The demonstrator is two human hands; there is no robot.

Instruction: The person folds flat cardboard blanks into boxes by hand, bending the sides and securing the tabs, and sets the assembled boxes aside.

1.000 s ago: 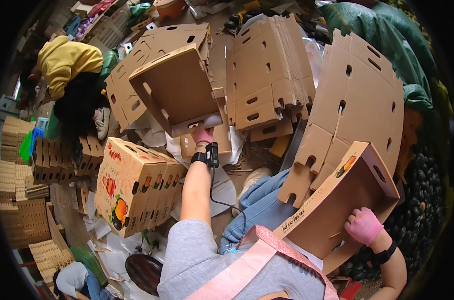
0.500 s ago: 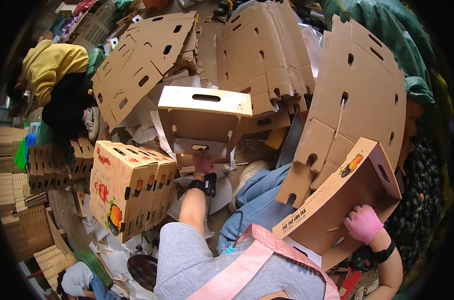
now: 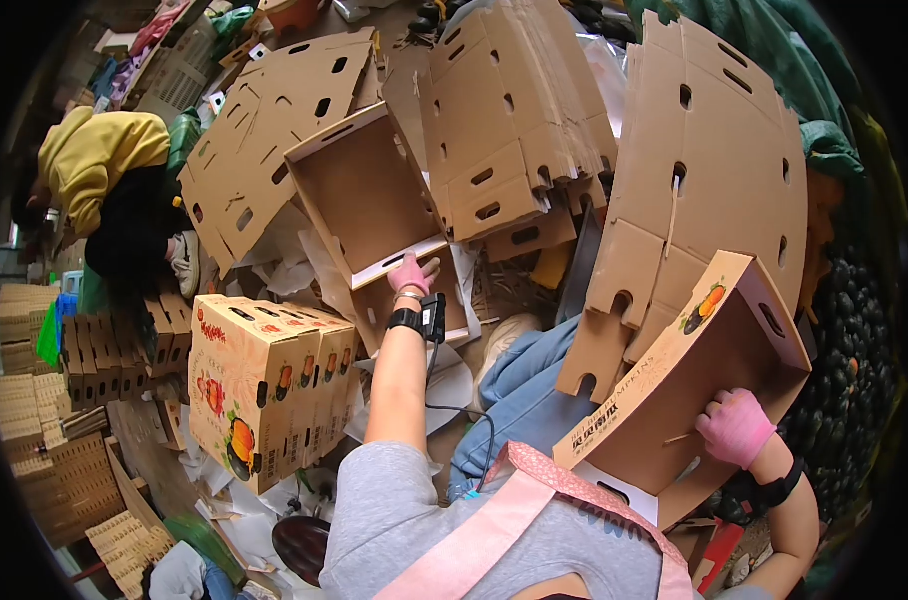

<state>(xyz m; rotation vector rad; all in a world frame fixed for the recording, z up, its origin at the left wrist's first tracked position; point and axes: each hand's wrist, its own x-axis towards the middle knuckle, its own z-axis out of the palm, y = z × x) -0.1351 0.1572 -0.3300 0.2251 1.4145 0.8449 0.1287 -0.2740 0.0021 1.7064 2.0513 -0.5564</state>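
Note:
My left hand [image 3: 414,272], in a pink glove, has its fingers spread at the near white edge of an open cardboard box [image 3: 366,195]. That box is tilted, its bare brown inside facing me, and rests over another open box [image 3: 376,308]. On the right, my right hand [image 3: 736,428], also gloved in pink, is curled closed at the side wall of a printed pumpkin box [image 3: 664,375]. This box leans across my lap with its hollow side up. Its fingertips are partly hidden. A thin tan strip [image 3: 680,437] shows inside the box by those fingers.
Printed boxes [image 3: 264,390] stand in a row at left. Flattened cardboard stacks [image 3: 514,120] and sheets [image 3: 709,170] lie ahead. Dark green pumpkins [image 3: 849,350] are heaped at right. A person in a yellow top [image 3: 104,160] bends at far left; another person [image 3: 184,575] is at lower left.
The left-hand box has turned and tipped away, now showing its inside above another box. My left hand has risen from inside to its near edge, fingers spreading. The right hand stays by its box.

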